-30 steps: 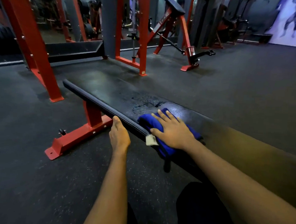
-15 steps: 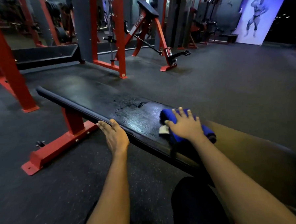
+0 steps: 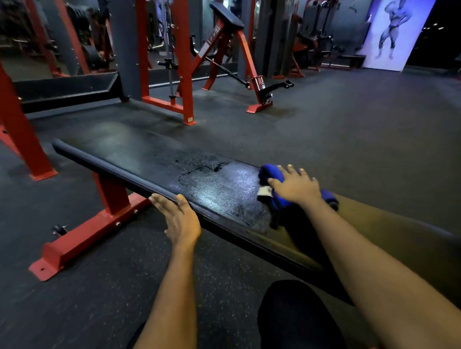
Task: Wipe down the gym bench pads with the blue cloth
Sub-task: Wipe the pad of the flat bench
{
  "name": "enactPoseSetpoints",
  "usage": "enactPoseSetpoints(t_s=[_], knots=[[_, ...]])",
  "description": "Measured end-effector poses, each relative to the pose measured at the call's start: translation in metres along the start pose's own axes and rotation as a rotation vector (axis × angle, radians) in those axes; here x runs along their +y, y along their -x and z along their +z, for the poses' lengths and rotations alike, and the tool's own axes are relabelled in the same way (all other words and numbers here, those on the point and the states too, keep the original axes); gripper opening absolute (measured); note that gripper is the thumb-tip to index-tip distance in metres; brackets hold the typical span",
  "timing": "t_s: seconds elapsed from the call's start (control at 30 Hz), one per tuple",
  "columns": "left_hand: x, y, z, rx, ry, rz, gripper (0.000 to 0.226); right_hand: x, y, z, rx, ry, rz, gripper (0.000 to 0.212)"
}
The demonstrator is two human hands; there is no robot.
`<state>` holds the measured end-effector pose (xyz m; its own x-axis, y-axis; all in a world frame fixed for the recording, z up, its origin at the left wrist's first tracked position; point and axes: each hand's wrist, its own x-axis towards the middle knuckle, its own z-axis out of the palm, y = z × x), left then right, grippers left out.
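A long black bench pad (image 3: 134, 156) on red legs runs from the left to the lower right. Its middle has a cracked, worn patch that shines. My right hand (image 3: 295, 187) presses flat, fingers spread, on the bunched blue cloth (image 3: 271, 172) near the pad's far edge; a white tag sticks out of the cloth on the left. My left hand (image 3: 180, 219) rests on the pad's near edge, thumb on top and fingers straight along the rim.
The bench's red foot (image 3: 87, 236) juts out on the dark rubber floor at the left. Red rack posts (image 3: 11, 114) and a red incline machine (image 3: 230, 54) stand behind the bench. My dark-clad knee (image 3: 296, 324) is below the pad.
My right hand has slid the cloth along the pad to the right and toward its far edge. My left hand has shifted right along the near edge, and the view has turned right.
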<state>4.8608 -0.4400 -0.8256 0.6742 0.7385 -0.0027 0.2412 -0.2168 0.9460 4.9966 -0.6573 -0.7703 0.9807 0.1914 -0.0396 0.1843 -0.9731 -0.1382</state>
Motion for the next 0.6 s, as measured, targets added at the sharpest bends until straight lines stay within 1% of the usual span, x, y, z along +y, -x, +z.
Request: enactPoseSetpoints(t_s=[0.07, 0.13, 0.2, 0.23, 0.27, 0.3, 0.4, 0.47, 0.5, 0.53, 0.57, 0.6], knots=[[-0.006, -0.001, -0.005, -0.023, -0.039, 0.011, 0.065, -0.036, 0.011, 0.006, -0.004, 0.030, -0.149, 0.069], [-0.013, -0.003, -0.013, -0.027, -0.057, 0.039, 0.062, -0.055, 0.044, 0.010, 0.011, 0.052, -0.345, 0.068], [-0.019, -0.006, -0.020, -0.035, -0.076, 0.074, 0.061, -0.049, 0.077, 0.017, 0.048, 0.049, -0.480, 0.066], [-0.021, -0.008, -0.023, -0.033, -0.086, 0.092, 0.061, -0.040, 0.084, 0.018, 0.046, 0.023, -0.507, 0.065], [-0.022, -0.010, -0.024, -0.026, -0.095, 0.110, 0.061, -0.029, 0.080, 0.015, 0.033, -0.002, -0.494, 0.065], [-0.022, -0.012, -0.024, -0.020, -0.097, 0.122, 0.061, -0.018, 0.070, 0.012, 0.019, -0.008, -0.444, 0.064], [-0.021, -0.013, -0.023, -0.006, -0.091, 0.132, 0.061, -0.004, 0.019, 0.002, 0.009, -0.011, -0.161, 0.065], [-0.022, -0.013, -0.024, 0.007, -0.084, 0.144, 0.060, -0.021, -0.012, 0.002, 0.024, -0.022, -0.021, 0.068], [-0.022, -0.013, -0.024, 0.014, -0.082, 0.144, 0.060, -0.037, -0.020, 0.004, 0.028, -0.018, -0.016, 0.070], [-0.022, -0.013, -0.024, 0.023, -0.078, 0.142, 0.059, -0.055, -0.022, 0.008, 0.031, -0.002, -0.057, 0.072], [-0.023, -0.013, -0.024, 0.034, -0.074, 0.144, 0.057, -0.073, -0.017, 0.013, 0.035, 0.018, -0.138, 0.072], [-0.023, -0.015, -0.023, 0.054, -0.067, 0.148, 0.055, -0.089, -0.008, 0.017, 0.039, 0.036, -0.256, 0.072]])
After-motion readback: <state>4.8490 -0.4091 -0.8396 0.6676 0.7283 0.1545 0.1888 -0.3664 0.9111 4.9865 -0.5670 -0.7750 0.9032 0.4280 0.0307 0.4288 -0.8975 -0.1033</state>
